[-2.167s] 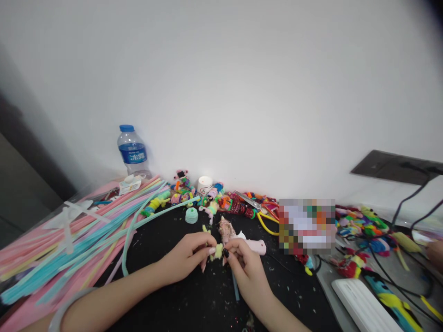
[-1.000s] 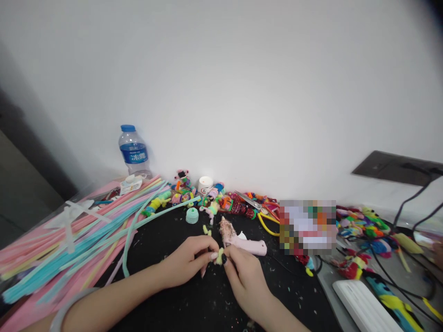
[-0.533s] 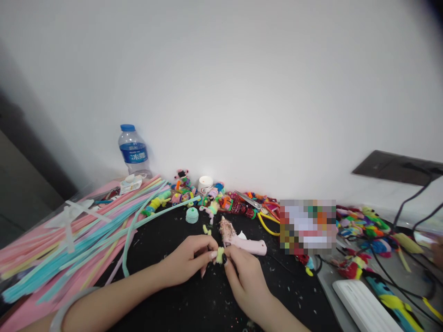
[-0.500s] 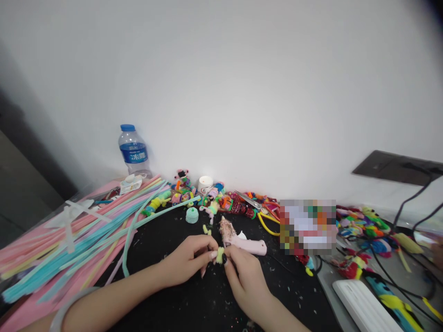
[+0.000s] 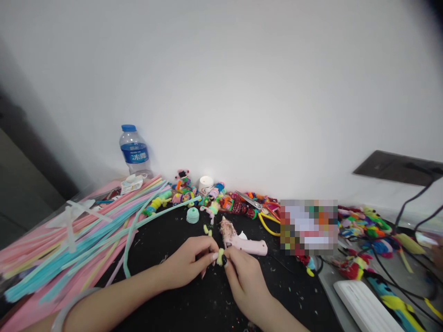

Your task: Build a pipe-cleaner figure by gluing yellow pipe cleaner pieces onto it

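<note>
Bare hands (image 5: 245, 273), pale armband (image 5: 67, 308), dark thumbnail polish (image 5: 224, 260)

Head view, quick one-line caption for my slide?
The left hand and right hand pinch a pale-yellow fuzzy piece between them over a black surface, near a pink glue gun.

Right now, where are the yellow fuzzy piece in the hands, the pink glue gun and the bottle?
Yellow fuzzy piece (image 5: 220, 256), head view, on its middle.
Pink glue gun (image 5: 247, 245), head view, on its handle.
Bottle (image 5: 135, 154), head view, on its blue label.
</note>
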Demonstrator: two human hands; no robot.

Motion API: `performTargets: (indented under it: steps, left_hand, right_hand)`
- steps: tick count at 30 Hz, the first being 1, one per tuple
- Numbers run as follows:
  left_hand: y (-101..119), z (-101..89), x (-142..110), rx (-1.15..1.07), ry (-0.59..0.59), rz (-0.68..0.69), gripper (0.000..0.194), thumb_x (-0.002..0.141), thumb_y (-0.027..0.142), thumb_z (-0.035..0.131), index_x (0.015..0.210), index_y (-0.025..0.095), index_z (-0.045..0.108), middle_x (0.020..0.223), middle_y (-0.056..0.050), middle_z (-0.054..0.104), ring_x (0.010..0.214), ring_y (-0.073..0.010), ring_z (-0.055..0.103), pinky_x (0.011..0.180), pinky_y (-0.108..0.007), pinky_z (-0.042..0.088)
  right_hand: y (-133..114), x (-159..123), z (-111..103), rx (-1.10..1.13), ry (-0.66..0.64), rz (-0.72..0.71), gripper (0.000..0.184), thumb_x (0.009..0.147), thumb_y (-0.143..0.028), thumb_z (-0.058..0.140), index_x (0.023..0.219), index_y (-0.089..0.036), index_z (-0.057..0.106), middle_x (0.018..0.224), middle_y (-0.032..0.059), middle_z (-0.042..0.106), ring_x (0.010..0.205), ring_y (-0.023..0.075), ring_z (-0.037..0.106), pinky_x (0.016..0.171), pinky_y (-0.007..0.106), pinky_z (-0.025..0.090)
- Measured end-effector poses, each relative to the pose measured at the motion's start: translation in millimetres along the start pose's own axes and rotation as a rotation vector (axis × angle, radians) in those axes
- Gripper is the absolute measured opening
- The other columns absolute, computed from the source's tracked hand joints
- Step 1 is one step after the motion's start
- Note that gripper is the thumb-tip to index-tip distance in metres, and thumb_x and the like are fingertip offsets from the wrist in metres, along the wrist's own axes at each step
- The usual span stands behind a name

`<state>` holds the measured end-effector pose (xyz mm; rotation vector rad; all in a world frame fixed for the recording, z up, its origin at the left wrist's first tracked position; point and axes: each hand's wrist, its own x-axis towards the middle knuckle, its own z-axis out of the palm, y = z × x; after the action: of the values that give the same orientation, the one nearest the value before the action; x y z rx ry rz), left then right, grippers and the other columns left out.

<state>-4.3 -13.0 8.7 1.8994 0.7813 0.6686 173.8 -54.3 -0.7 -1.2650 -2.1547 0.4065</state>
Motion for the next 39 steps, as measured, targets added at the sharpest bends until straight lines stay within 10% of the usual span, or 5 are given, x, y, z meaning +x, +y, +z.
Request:
performTargets:
  steps: [39]
  left_hand:
    - [-1.5, -1.6, -2.2, 0.328, -0.005, 0.167, 0.013, 0.088, 0.017, 0.038, 0.077, 0.018, 0.046, 0.072, 0.000, 0.050, 0.066, -0.0130, 0.046, 0.062, -0.022, 0.036]
  right_hand:
    - [-4.0, -0.4, -0.2, -0.035, -0.023, -0.010, 0.015, 0.083, -0.009, 0.036, 0.074, -0.019, 0.044, 0.067, 0.0007, 0.054, 0.060, 0.0139, 0.050, 0.055, 0.023, 0.033]
